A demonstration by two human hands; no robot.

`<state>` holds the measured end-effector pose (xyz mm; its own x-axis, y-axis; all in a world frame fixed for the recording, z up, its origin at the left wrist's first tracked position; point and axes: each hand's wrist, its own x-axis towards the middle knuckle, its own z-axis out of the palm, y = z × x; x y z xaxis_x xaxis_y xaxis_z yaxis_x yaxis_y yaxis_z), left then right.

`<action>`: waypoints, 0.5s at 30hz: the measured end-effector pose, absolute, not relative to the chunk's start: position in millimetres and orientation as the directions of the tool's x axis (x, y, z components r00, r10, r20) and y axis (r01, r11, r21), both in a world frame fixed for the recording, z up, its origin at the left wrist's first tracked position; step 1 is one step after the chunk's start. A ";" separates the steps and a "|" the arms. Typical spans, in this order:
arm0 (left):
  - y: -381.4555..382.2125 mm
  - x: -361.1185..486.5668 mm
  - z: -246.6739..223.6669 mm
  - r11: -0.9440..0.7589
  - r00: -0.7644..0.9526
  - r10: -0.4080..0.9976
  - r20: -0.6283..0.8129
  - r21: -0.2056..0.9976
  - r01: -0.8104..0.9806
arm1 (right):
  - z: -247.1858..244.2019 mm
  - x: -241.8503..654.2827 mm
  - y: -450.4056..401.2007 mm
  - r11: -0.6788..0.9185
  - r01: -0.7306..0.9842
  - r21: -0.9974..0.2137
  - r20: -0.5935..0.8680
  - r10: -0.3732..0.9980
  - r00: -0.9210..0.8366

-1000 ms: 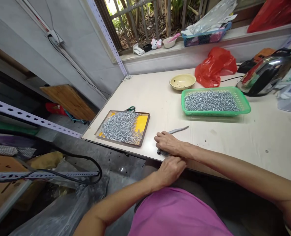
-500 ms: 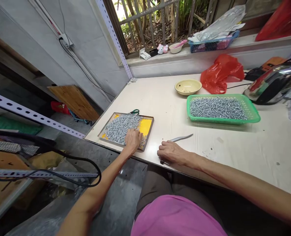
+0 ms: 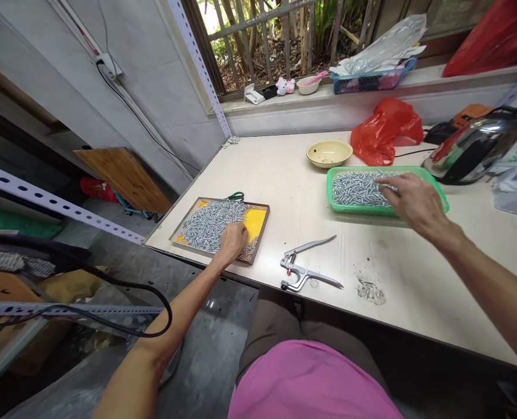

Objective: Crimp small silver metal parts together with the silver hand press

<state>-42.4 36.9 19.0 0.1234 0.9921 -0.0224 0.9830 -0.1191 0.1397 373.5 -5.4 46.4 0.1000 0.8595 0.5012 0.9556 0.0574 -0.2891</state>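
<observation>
My left hand (image 3: 232, 240) rests in a shallow tray (image 3: 263, 230) with a yellow bottom, over a heap of small silver metal parts (image 3: 210, 224). Its fingers are curled closed, and what they grip is hidden. My right hand (image 3: 417, 203) hangs over a green plastic basket (image 3: 334, 203) full of similar silver parts (image 3: 356, 189). Its thumb and fingers pinch what looks like a small silver metal part (image 3: 388, 187). Between the two containers, hand pliers (image 3: 302, 270) with a spring lie with spread handles near the table's front edge, touched by neither hand.
Green-handled scissors (image 3: 236, 196) lie behind the tray. A cream bowl (image 3: 329, 153), a red plastic bag (image 3: 387, 131) and a metal kettle (image 3: 476, 145) stand along the back. A dark smudge (image 3: 370, 291) marks the table (image 3: 280, 174) right of the pliers.
My right hand has left the pliers, now in full view, and moved right and away from me to the green basket. My left hand stays at the tray, its fingers more curled.
</observation>
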 end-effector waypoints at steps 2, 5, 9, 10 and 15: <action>31.8 -41.0 20.6 -0.119 0.119 0.993 0.016 0.266 0.957 | 39.9 380.8 -13.7 0.013 0.972 -0.233 0.448 0.889 0.096; 18.8 -30.7 25.0 -0.005 0.099 0.988 -0.115 0.630 0.777 | 37.9 348.6 -36.9 0.172 0.910 -0.378 0.394 0.919 -0.010; -0.8 -4.2 37.6 0.396 0.252 0.860 -0.443 0.892 0.216 | 39.9 266.4 -59.2 0.304 0.572 -0.762 0.279 0.951 -0.133; -5.1 2.9 41.2 0.472 0.303 0.821 -0.484 0.874 0.116 | 38.9 247.2 -60.8 0.321 0.486 -0.813 0.274 0.947 -0.166; -21.8 27.4 50.5 0.583 0.389 0.774 -0.499 0.802 -0.130 | 28.7 193.3 -59.6 0.433 0.256 -0.864 0.390 0.899 -0.201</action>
<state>27.4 -21.8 50.5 0.3891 0.7742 -0.4992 -0.1299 0.5827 0.8023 193.3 -59.6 28.7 -0.2010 0.8985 0.3901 0.2560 0.4326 -0.8645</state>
